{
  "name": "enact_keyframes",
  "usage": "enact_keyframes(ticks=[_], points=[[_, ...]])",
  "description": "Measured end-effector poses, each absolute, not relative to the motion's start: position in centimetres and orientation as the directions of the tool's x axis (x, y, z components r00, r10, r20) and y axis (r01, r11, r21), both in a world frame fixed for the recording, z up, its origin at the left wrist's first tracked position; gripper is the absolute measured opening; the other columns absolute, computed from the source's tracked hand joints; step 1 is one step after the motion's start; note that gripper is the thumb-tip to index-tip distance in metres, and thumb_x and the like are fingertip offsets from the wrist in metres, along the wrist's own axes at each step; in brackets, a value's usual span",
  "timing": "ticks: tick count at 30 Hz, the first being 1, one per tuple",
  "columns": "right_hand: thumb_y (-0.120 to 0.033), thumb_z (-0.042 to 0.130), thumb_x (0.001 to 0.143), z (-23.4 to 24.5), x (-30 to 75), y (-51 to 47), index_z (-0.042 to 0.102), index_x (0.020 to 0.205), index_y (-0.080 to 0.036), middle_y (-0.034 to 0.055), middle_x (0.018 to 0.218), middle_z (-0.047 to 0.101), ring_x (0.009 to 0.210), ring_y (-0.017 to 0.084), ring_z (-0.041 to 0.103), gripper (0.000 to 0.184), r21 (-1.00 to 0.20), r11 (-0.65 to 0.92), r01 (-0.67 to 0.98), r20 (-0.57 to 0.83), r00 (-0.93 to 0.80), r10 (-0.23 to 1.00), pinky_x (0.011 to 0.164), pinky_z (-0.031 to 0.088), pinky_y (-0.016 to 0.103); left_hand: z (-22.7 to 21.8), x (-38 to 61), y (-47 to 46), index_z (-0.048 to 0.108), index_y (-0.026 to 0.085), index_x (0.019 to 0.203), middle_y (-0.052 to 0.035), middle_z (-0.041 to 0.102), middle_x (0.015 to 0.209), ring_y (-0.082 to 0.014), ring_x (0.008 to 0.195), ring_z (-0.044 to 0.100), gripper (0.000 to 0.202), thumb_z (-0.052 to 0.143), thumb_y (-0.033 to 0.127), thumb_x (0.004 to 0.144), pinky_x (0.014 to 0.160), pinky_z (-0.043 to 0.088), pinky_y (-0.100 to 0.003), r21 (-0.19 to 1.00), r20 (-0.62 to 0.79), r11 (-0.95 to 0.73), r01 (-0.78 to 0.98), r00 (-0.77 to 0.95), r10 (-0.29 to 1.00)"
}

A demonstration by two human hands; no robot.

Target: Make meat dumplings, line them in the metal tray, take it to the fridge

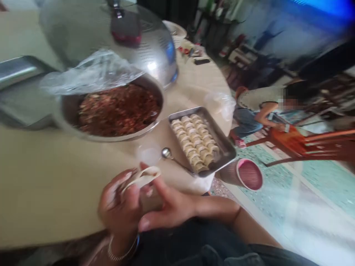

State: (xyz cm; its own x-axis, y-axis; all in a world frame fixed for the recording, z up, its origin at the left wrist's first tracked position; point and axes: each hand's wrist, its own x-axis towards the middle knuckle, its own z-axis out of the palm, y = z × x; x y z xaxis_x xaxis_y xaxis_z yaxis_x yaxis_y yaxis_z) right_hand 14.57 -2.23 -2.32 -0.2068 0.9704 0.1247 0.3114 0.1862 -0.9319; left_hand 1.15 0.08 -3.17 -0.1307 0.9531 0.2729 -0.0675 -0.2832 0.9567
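My left hand [119, 203] is closed around a folded dumpling [144, 178], a pale wrapper with a little filling showing at its edge. My right hand [172, 205] is beside it, its thumb held apart below and its fingers reaching up to the dumpling's far end; the fingertips are partly hidden. A small metal spoon [166, 153] lies on the table beyond my hands. To its right, a metal tray [222, 147] holds several finished dumplings [195, 142] in rows. A large metal bowl [111, 138] contains reddish-brown minced filling [119, 111], partly covered with plastic wrap [94, 75].
A big domed metal cover [155, 48] stands behind the bowl, and an empty-looking metal tray [24, 103] lies at left. A dark phone [202, 61] is farther back. Off the table's right edge are a pink-rimmed bin [249, 174], an orange chair [291, 142] and a seated person [257, 101].
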Motion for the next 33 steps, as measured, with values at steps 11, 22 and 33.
enact_keyframes(ticks=[11,22,33], points=[[-0.047,0.064,0.085,-2.2,15.3,-4.3,-0.009,0.152,-0.043,-0.0004,0.162,0.018,0.152,0.022,0.012,0.099,-0.99,0.137,0.018,0.12,-0.382,0.917,0.124,0.015,0.043,-1.5,2.6,-0.2,0.069,0.022,0.098,-0.0019,0.069,0.103,-0.0042,0.051,0.064,0.011,0.064,0.019,0.089,0.048,0.056,-0.017,0.911,0.348,-0.35,-0.219,-0.049,0.936],[-0.048,0.055,0.09,-0.7,15.9,-3.5,0.004,0.154,-0.039,0.002,0.153,0.026,0.144,0.023,0.028,0.083,-0.882,0.403,0.245,0.313,-0.335,0.889,0.119,0.032,0.043,-1.6,2.0,-0.2,0.068,0.022,0.097,-0.0046,0.067,0.099,-0.0145,0.091,0.067,0.01,0.063,0.021,0.088,0.07,0.058,-0.024,0.88,0.468,-0.468,-0.084,-0.026,0.883],[-0.05,0.054,0.09,-0.5,15.7,-3.1,0.026,0.15,-0.036,0.0036,0.14,0.041,0.139,0.02,0.029,0.068,-0.898,0.429,0.099,0.37,-0.358,0.857,0.12,0.028,0.043,-0.8,2.4,-0.2,0.057,0.028,0.116,-0.002,0.07,0.099,-0.0081,0.057,0.064,0.032,0.065,0.04,0.088,0.047,0.053,-0.019,0.899,0.183,-0.111,-0.425,0.132,0.974]])
